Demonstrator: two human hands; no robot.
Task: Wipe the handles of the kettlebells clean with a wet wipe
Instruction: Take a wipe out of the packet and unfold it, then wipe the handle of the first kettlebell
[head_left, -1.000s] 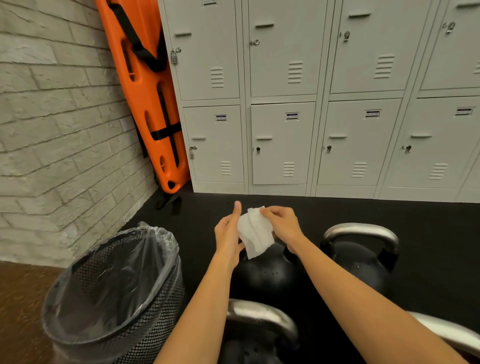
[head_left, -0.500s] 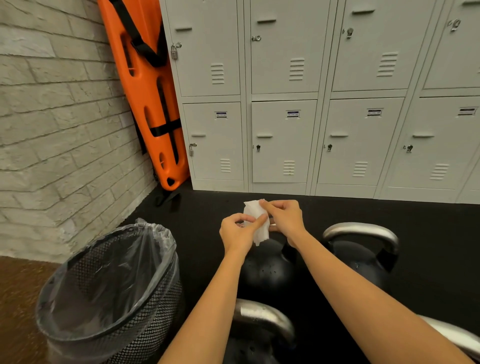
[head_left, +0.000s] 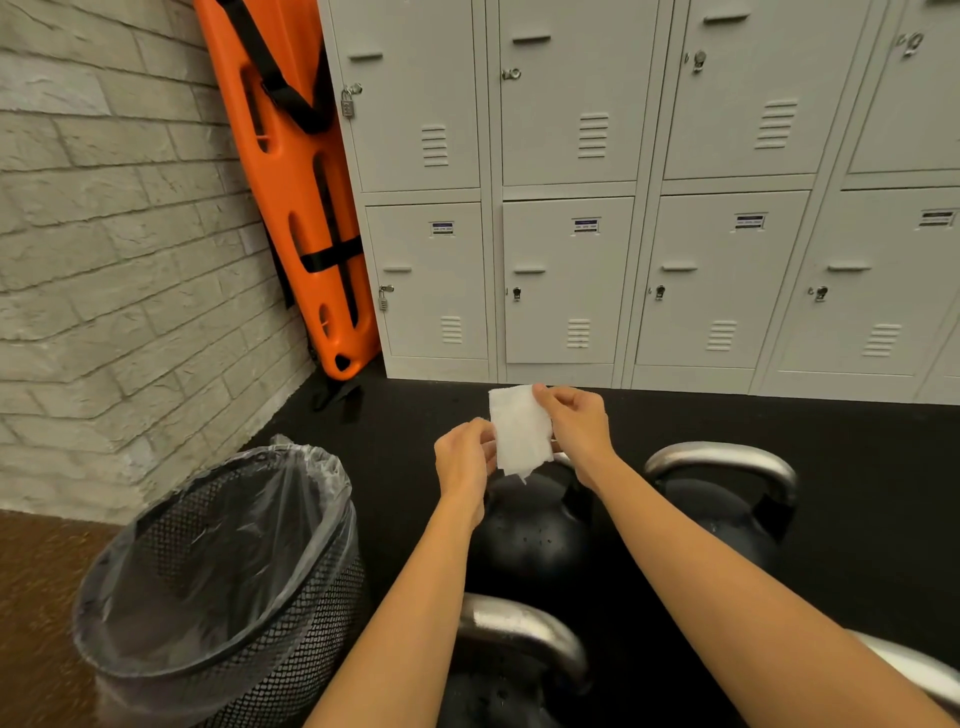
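Head view: I hold the wipe (head_left: 519, 434) up in both hands, above the far-left kettlebell (head_left: 530, 530), which serves as my landmark.
Left hand (head_left: 462, 457): fingers pinch the wipe's left edge, low down.
Right hand (head_left: 576, 426): thumb and fingers pinch the wipe's upper right corner; the lower fingers seem to sit behind the sheet.
Wipe: spread as a flat panel, hanging free, its ragged lower tip just above the landmark's handle and touching nothing.
Handle of the landmark: mostly hidden behind my hands and the wipe; only a short metal stretch shows at my right wrist.
Other kettlebells: one (head_left: 722, 499) to the right of the landmark, handle (head_left: 719, 457) fully exposed; one (head_left: 514, 654) nearer to me than the landmark; a fourth handle (head_left: 914, 670) shows nearer and to the right.
Bin (head_left: 218, 587): left of the landmark, lined with a clear bag.
Step, as I judge it: preparing the wipe; no handle is being wiped yet.
Method: fold the sheet to a pad wide enough to wrap the bar, lay it over the top of the landmark's handle, close one hand round it and draw along the whole arch, including the underside.
Caution: a single layer may tear or bunch on the bar; keep a clean face for each next handle.
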